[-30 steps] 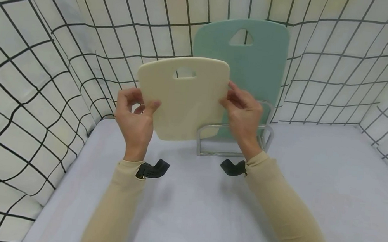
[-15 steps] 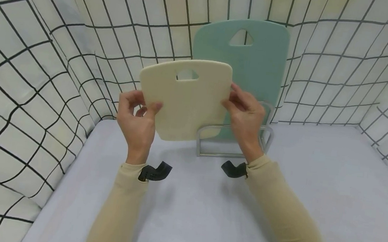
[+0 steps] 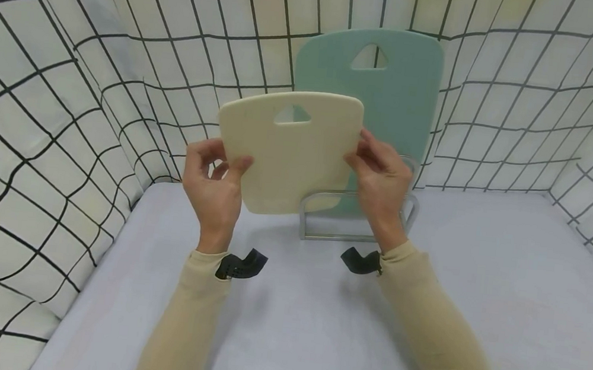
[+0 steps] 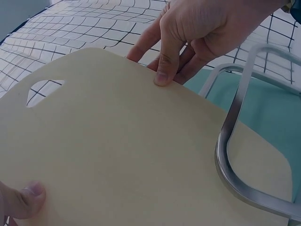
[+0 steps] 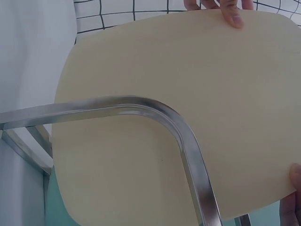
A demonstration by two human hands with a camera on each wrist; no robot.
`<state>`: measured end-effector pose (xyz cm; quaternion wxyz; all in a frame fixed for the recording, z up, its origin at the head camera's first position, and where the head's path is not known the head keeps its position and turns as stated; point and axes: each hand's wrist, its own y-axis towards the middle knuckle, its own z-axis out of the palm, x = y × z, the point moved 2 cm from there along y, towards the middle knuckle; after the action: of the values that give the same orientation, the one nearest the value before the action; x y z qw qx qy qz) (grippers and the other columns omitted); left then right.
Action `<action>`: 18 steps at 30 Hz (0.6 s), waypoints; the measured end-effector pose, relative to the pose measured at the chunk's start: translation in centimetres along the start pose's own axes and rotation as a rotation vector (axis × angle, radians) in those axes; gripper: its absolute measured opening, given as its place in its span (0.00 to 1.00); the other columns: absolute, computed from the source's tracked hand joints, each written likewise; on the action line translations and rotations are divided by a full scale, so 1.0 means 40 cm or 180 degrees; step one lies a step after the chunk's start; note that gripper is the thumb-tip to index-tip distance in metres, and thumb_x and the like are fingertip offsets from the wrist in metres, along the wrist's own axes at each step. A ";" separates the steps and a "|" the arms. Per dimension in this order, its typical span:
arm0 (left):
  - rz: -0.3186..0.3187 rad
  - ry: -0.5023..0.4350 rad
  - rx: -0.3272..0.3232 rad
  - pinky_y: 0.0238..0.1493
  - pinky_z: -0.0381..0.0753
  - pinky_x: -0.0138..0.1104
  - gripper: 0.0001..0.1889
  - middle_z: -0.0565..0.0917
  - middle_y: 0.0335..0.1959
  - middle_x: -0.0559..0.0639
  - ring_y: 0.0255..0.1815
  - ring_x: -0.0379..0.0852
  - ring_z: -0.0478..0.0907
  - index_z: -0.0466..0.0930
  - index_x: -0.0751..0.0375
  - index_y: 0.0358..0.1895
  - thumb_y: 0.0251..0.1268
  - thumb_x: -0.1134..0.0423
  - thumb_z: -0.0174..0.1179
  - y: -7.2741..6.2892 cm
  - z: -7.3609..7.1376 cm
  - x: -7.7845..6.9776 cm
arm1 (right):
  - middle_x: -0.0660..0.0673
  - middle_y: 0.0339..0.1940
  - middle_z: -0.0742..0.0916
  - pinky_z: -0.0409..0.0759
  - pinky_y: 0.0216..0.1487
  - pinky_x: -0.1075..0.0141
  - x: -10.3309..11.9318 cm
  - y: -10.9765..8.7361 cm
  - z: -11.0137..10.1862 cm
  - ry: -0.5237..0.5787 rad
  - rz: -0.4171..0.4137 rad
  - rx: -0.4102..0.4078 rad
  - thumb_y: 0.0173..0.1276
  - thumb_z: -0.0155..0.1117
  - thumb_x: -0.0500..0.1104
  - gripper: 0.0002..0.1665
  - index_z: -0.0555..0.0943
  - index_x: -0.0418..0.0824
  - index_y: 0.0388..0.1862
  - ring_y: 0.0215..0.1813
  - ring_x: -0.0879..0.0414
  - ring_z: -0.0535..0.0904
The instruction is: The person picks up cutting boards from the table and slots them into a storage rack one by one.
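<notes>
A cream cutting board [image 3: 299, 155] is held upright, a little tilted, between both hands. My left hand [image 3: 214, 186] pinches its left edge, thumb on the near face. The right hand [image 3: 380, 184] pinches the right edge the same way. The board's lower right part sits behind the front bar of a metal rack [image 3: 337, 236], while its lower left corner sticks out past the rack's left side. Behind it a larger green cutting board [image 3: 401, 100] stands upright in the rack. In the right wrist view the rack's front bar [image 5: 141, 104] crosses in front of the cream board [image 5: 235, 117].
The rack stands on a white tabletop [image 3: 289, 315]. White cloth with a black grid pattern [image 3: 182, 37] rises behind and along the left and right sides. Black straps [image 3: 242, 264] stick out from both wrists.
Both hands have shifted slightly to the right with the cream board, sliding it further behind the rack's front bar. The rack and green board have not moved.
</notes>
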<state>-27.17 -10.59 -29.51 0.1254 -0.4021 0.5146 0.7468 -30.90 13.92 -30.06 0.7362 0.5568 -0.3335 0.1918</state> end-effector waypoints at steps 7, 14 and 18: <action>-0.0019 -0.0039 0.0012 0.45 0.81 0.32 0.23 0.78 0.41 0.32 0.45 0.40 0.77 0.76 0.76 0.51 0.55 0.71 0.76 -0.003 0.013 0.000 | 0.29 0.42 0.90 0.89 0.51 0.68 0.001 0.001 -0.012 0.0001 0.0077 -0.0066 0.55 0.74 0.22 0.25 0.87 0.33 0.53 0.42 0.67 0.89; -0.0062 -0.0089 0.0020 0.46 0.82 0.31 0.21 0.80 0.40 0.33 0.45 0.39 0.77 0.78 0.75 0.50 0.55 0.72 0.76 -0.008 0.024 -0.006 | 0.45 0.40 0.91 0.89 0.52 0.67 -0.001 0.002 -0.027 0.0040 0.0051 -0.0149 0.55 0.74 0.22 0.26 0.87 0.33 0.53 0.43 0.65 0.89; -0.0070 -0.0113 0.0007 0.47 0.83 0.30 0.20 0.82 0.41 0.33 0.45 0.39 0.77 0.80 0.74 0.50 0.55 0.73 0.75 -0.011 0.026 -0.009 | 0.47 0.40 0.91 0.89 0.52 0.67 0.000 0.000 -0.035 0.0021 0.0100 -0.0163 0.55 0.74 0.22 0.26 0.87 0.34 0.54 0.43 0.64 0.89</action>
<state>-27.17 -9.40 -29.38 0.1431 -0.3943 0.5087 0.7519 -30.50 15.23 -30.28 0.7482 0.5319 -0.3445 0.1966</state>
